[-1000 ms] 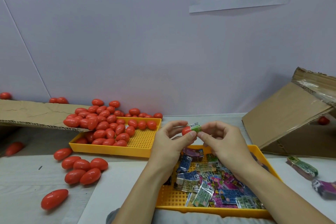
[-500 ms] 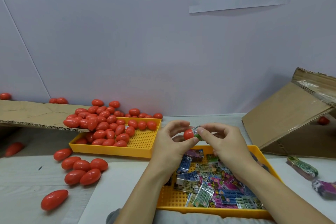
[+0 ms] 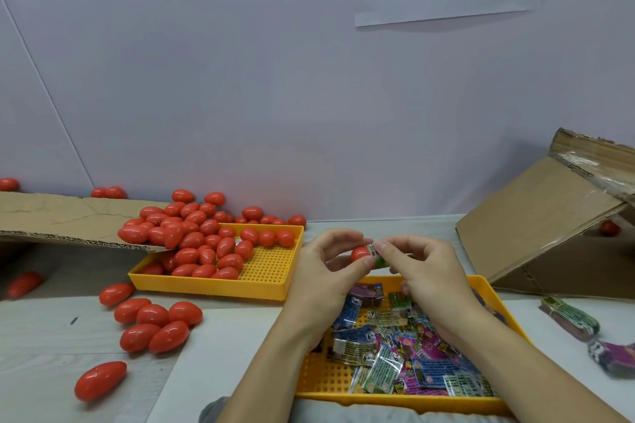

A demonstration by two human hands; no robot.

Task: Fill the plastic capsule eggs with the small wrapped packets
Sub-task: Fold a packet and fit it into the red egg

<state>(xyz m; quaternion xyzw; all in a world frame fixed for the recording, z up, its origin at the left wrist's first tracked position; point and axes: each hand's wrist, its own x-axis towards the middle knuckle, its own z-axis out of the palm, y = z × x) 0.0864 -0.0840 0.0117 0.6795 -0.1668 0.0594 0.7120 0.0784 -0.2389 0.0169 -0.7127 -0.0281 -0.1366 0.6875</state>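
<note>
Glossy red capsule egg (image 3: 360, 253) held mid-air above the near tray, pinched by left hand (image 3: 328, 273); right hand (image 3: 426, 273) pinches a crinkly green foil packet (image 3: 378, 256) against its opening. Near yellow perforated tray (image 3: 319, 376) holds flat printed packets (image 3: 395, 350) (mixed colours). Far-left yellow tray (image 3: 271, 271) heaped with smooth oval eggs (image 3: 199, 244); loose eggs (image 3: 154, 324) on table (image 3: 41, 354). Corrugated cardboard box (image 3: 549, 233) tilted far right.
</note>
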